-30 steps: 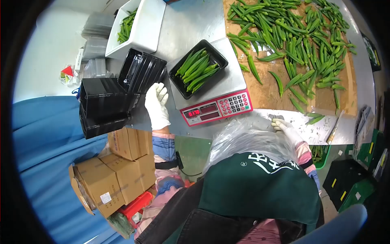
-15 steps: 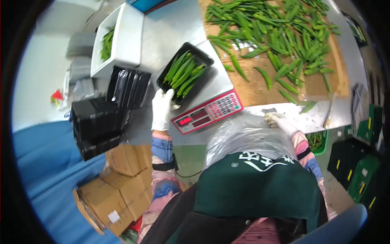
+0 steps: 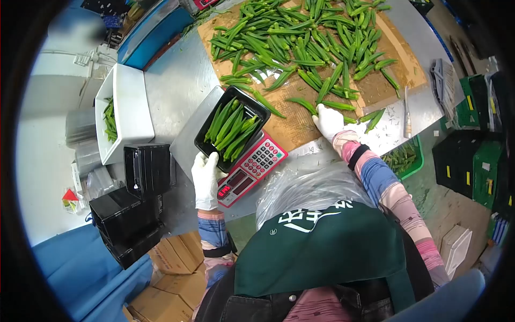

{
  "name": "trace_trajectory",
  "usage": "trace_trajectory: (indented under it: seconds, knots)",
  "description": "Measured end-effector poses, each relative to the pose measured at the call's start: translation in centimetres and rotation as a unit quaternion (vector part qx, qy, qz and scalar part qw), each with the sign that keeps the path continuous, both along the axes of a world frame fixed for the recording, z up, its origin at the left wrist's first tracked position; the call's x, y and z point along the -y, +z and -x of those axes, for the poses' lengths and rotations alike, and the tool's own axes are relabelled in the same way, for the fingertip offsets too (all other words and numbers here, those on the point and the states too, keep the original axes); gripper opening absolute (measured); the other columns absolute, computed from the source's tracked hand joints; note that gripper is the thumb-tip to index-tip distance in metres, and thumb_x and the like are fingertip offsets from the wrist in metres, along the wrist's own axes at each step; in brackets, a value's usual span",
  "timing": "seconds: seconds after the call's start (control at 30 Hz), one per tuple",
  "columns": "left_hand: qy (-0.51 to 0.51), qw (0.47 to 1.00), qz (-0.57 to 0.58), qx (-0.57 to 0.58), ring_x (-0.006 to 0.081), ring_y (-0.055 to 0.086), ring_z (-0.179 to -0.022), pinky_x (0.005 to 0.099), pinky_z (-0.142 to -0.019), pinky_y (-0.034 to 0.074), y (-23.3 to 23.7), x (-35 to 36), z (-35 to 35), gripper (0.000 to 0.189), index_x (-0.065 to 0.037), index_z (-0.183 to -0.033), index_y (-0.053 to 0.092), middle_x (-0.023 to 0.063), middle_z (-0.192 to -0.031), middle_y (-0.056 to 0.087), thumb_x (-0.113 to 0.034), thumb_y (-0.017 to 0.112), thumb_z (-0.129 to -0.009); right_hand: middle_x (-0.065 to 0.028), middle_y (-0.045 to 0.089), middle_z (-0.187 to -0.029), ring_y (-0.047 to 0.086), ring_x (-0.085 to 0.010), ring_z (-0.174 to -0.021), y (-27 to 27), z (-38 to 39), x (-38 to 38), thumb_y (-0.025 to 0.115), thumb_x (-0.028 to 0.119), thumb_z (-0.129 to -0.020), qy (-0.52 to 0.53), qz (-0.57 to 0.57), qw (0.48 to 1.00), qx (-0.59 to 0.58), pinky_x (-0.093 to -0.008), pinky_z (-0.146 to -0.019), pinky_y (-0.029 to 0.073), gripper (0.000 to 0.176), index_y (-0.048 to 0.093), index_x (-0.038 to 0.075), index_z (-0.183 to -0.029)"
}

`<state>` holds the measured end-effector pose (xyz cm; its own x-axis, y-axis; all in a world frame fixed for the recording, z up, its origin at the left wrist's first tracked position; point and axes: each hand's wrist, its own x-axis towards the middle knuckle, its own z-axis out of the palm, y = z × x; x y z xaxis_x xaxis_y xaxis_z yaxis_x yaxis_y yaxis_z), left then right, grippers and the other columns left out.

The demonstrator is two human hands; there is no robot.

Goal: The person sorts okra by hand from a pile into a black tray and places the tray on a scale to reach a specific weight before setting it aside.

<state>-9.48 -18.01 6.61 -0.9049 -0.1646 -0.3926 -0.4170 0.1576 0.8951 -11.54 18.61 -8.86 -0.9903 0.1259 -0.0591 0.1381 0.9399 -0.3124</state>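
My left hand (image 3: 206,174), in a white glove, grips the near left edge of a black tray (image 3: 203,140) between thumb and fingers. Several green okra pods (image 3: 230,129) lie lengthwise in the tray, which rests on a scale with a red-edged keypad panel (image 3: 252,168) and a lit red display. Also gloved, my right hand (image 3: 328,122) is at the near edge of the okra pile (image 3: 300,48), its fingertips by a few loose pods. Its fingers are bent together, and anything between them is too small to make out.
A white bin (image 3: 137,115) with okra stands at the left, above stacked black trays (image 3: 129,206). Brown cardboard (image 3: 279,107) lies under the pile. A knife (image 3: 407,115) lies to its right. Beyond the table's near right edge is a green crate (image 3: 416,161).
My right hand has moved from the table's near edge up to the loose okra. My left hand still holds the tray's edge. The whole view has shifted and turned.
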Motion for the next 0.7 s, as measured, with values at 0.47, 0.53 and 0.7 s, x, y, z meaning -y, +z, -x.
trace_trajectory:
  seconds: [0.47, 0.53, 0.7]
  knots:
    - [0.015, 1.000, 0.000, 0.011, 0.0139, 0.067, -0.071, 0.0266, -0.052, 0.054, -0.8, 0.1, -0.2, 0.022, 0.000, -0.113, 0.062, 0.0090, -0.094, 0.069, -0.016, 0.061, -0.099, -0.0092, 0.067, -0.080, 0.067, -0.0261, -0.072, 15.7, 1.3, 7.4, 0.072, 0.029, -0.090, 0.122, 0.400, 0.908, -0.016, -0.0367, -0.069, 0.053, 0.037, 0.065, 0.014, -0.123]
    - [0.026, 1.000, -0.014, 0.006, 0.0167, 0.067, -0.067, 0.0279, -0.051, 0.055, -1.2, 0.4, -0.3, 0.021, 0.001, -0.114, 0.062, 0.0099, -0.091, 0.069, -0.015, 0.059, -0.100, -0.0104, 0.069, -0.080, 0.068, -0.0269, -0.073, 15.2, 0.4, 7.4, 0.071, 0.029, -0.091, 0.127, 0.402, 0.907, -0.006, -0.0374, -0.069, 0.053, 0.037, 0.065, 0.014, -0.124]
    - [0.051, 0.997, -0.054, 0.023, 0.0196, 0.068, -0.066, 0.0288, -0.050, 0.056, -0.4, 1.4, -0.1, 0.022, 0.001, -0.116, 0.061, 0.0116, -0.090, 0.069, -0.013, 0.059, -0.099, -0.0097, 0.069, -0.079, 0.067, -0.0244, -0.074, 10.0, -3.8, 3.9, 0.068, 0.027, -0.093, 0.088, 0.389, 0.914, 0.074, -0.0359, -0.070, 0.053, 0.033, 0.067, 0.013, -0.123]
